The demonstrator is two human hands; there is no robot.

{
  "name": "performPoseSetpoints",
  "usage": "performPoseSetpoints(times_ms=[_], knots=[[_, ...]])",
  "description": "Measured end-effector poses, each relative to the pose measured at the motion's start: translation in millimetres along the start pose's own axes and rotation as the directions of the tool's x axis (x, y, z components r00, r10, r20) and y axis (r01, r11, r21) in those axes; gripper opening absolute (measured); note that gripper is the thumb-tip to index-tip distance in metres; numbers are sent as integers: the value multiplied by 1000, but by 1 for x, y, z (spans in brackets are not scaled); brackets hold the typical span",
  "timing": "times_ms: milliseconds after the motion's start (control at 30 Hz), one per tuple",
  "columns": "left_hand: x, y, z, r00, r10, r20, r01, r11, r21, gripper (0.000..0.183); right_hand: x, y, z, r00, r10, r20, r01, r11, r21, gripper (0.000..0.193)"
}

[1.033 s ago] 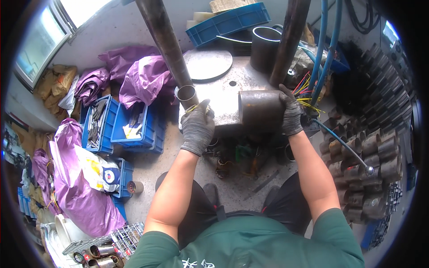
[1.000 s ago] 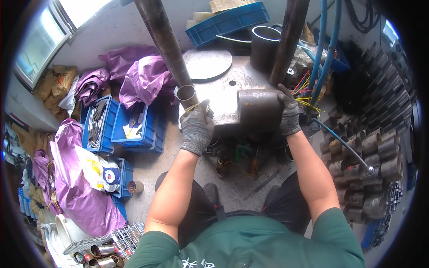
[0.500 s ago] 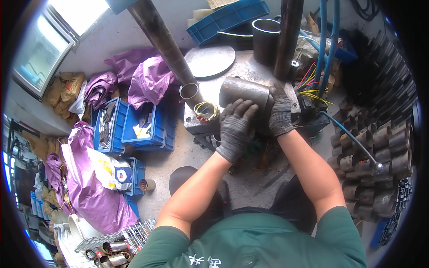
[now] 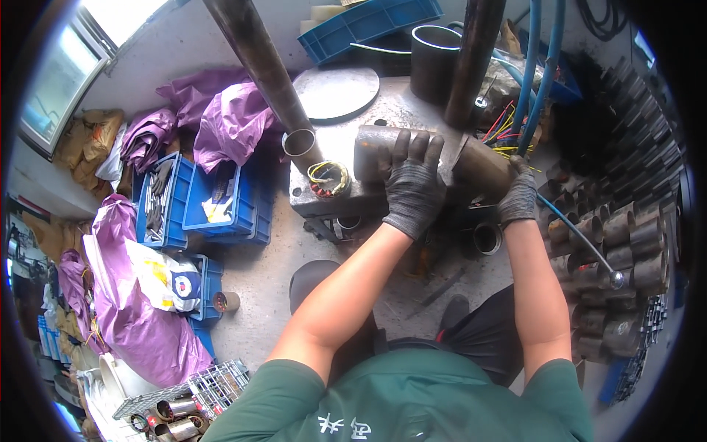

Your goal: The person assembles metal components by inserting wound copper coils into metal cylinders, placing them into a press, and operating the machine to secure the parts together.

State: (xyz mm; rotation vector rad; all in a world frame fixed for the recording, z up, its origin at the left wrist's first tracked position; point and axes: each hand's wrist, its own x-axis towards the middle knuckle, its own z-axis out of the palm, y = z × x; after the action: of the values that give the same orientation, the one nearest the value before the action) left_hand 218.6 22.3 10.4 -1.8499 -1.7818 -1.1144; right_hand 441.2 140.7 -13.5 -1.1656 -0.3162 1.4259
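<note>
Left hand (image 4: 414, 188) lies spread over the left tube (image 4: 372, 153) on the table (image 4: 401, 107), right hand (image 4: 519, 194) curls round the right tube (image 4: 482, 168), and either tube could roll off if its hand slips

The hands (image 4: 414, 180) wear grey gloves (image 4: 520, 199) streaked darker, and the metal cylinders (image 4: 372, 155) are dull brownish grey. The surface (image 4: 339, 140) is silvery grey, the wire coil (image 4: 324, 193) yellow and red. Crates (image 4: 213, 227) and hoses (image 4: 532, 44) are blue, sheeting (image 4: 236, 121) plain purple, the shirt (image 4: 401, 390) dark green with white characters
</note>
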Motion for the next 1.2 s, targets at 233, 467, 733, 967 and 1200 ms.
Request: performPoseSetpoints(times_ms=[233, 467, 733, 967, 1200], knots=[[-1, -22, -13, 965, 78, -249, -139, 961, -239, 51, -5, 5, -2, 571, -737, 361, 811, 440, -386, 59], [-10, -38, -23, 963, -224, -148, 54, 703, -709, 50, -79, -22, 39, 34, -441, 897, 895, -385, -224, 66], [16, -44, -55, 674, -738, 36, 379, 303, -874, 62, -65, -26, 51, -74, -472, 878, 823, -526, -214, 68], [26, -64, -70, 801, -594, 75, 223, 181, -958, 67, -78, -24, 51, -48, -452, 891, 804, -547, -234, 58], [17, -88, -61, 940, -321, 112, 262, 476, -840, 73, -65, -22, 42, 161, -483, 861, 880, -324, -347, 49]])
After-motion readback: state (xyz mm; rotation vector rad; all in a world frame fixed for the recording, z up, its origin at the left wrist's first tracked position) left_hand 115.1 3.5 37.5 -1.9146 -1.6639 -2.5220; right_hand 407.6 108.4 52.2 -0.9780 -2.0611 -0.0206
